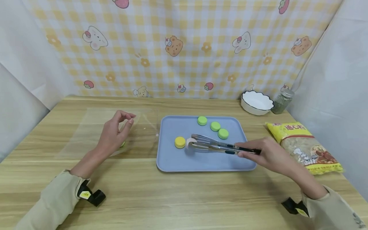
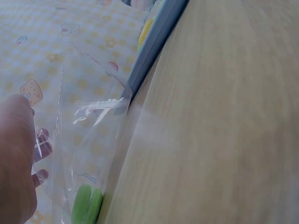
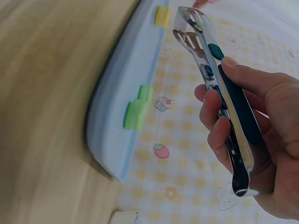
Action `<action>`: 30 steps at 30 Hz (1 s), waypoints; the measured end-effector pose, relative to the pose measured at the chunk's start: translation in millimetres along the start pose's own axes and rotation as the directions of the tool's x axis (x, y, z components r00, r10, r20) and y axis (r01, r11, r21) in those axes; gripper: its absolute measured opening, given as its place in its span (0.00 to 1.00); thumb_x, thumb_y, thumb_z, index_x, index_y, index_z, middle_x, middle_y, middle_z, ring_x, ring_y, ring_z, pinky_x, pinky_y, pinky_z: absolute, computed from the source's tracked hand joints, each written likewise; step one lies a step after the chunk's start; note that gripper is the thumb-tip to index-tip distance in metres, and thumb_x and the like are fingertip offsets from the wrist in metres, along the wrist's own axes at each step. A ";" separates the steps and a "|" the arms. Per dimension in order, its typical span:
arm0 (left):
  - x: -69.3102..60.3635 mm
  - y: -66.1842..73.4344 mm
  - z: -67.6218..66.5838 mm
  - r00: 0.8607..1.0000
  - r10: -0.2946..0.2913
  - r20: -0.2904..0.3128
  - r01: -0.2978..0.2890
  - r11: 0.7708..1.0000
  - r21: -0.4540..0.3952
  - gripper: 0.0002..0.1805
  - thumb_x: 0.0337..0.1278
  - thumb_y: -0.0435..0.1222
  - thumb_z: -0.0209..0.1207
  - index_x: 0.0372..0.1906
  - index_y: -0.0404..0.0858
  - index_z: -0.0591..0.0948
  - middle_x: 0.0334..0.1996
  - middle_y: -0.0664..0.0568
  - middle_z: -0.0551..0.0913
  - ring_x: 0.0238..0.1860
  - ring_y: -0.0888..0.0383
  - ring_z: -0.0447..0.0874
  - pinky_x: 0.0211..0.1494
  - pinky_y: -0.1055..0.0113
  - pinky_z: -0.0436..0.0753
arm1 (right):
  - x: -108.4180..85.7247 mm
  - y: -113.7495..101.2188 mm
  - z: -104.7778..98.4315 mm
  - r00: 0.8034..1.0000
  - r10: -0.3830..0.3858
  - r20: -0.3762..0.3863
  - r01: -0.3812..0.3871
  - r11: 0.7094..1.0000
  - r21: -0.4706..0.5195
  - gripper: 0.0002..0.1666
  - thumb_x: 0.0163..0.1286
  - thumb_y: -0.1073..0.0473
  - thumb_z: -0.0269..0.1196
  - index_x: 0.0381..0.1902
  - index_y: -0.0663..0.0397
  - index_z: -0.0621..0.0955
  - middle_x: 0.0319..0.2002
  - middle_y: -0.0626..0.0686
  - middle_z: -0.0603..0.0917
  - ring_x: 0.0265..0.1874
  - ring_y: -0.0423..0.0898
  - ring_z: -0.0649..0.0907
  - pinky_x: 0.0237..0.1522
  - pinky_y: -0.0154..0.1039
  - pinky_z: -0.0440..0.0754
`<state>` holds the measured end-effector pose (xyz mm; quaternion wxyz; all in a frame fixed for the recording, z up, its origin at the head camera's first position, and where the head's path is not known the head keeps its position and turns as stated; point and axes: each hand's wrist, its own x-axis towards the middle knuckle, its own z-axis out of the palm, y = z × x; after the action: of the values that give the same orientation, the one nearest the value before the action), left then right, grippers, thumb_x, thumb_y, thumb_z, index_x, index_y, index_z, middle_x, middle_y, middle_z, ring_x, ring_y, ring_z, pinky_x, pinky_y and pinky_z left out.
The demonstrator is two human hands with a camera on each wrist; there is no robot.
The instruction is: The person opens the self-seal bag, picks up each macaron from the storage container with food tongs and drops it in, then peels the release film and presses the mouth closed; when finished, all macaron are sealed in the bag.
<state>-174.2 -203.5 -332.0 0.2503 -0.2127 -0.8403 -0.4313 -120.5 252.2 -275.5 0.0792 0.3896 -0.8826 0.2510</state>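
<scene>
My right hand [image 1: 267,155] grips a pair of metal tongs [image 1: 212,145] with dark handle grips. Between the tong tips is a pale, whitish round piece [image 1: 188,142], held over the blue tray [image 1: 207,164]. On the tray are a yellow macaron [image 1: 180,142] and several green macarons [image 1: 215,126]. To the left of the tray, my left hand [image 1: 113,132] pinches the edge of a clear plastic bag [image 2: 93,140]. Low in that bag, a green macaron [image 2: 87,205] shows in the left wrist view; my hand mostly covers it in the head view.
At the back right stand a white scalloped bowl [image 1: 256,103] and a lidded glass jar [image 1: 283,101] with greenish contents. A yellow pasta packet [image 1: 304,147] lies right of the tray. Behind the wooden table [image 1: 178,198] hangs a checked cloth [image 1: 195,57].
</scene>
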 end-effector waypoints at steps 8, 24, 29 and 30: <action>-3.4 -0.3 -0.5 0.999 0.032 0.019 -0.032 0.999 0.024 0.04 0.67 0.33 0.50 0.39 0.35 0.69 0.45 0.41 0.81 0.51 0.40 0.77 0.11 0.71 0.62 | 20.3 -0.2 -6.7 0.999 -0.003 -0.035 0.001 0.998 -0.058 0.16 0.58 0.62 0.68 0.45 0.59 0.84 0.19 0.36 0.79 0.10 0.27 0.62 0.12 0.24 0.62; 0.0 1.2 -2.8 0.998 0.057 0.012 -0.057 0.997 0.047 0.04 0.68 0.32 0.49 0.40 0.35 0.69 0.45 0.41 0.82 0.50 0.42 0.78 0.11 0.71 0.57 | 89.2 -8.5 10.1 0.997 -0.004 0.082 0.007 0.999 -0.040 0.18 0.64 0.54 0.63 0.49 0.57 0.83 0.18 0.37 0.78 0.08 0.33 0.64 0.13 0.32 0.66; -0.5 0.6 -2.8 0.999 0.044 0.017 -0.044 0.998 0.043 0.04 0.68 0.33 0.49 0.40 0.34 0.69 0.45 0.40 0.82 0.50 0.41 0.78 0.11 0.70 0.57 | 108.0 -15.0 19.6 0.994 -0.050 0.093 0.053 0.998 -0.033 0.18 0.64 0.54 0.64 0.47 0.59 0.83 0.22 0.41 0.82 0.10 0.33 0.66 0.14 0.32 0.66; -0.7 0.5 -2.6 0.999 0.041 0.019 -0.042 0.998 0.042 0.04 0.68 0.33 0.49 0.40 0.34 0.69 0.45 0.40 0.82 0.50 0.42 0.78 0.11 0.70 0.57 | 111.9 -16.3 21.4 0.994 -0.058 0.096 0.062 0.997 -0.036 0.18 0.64 0.54 0.64 0.47 0.58 0.83 0.23 0.42 0.83 0.10 0.33 0.65 0.14 0.32 0.65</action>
<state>-172.7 -205.4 -330.8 0.2562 -0.2286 -0.8468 -0.4063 -184.0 159.6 -250.2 0.0521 0.4260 -0.8779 0.2124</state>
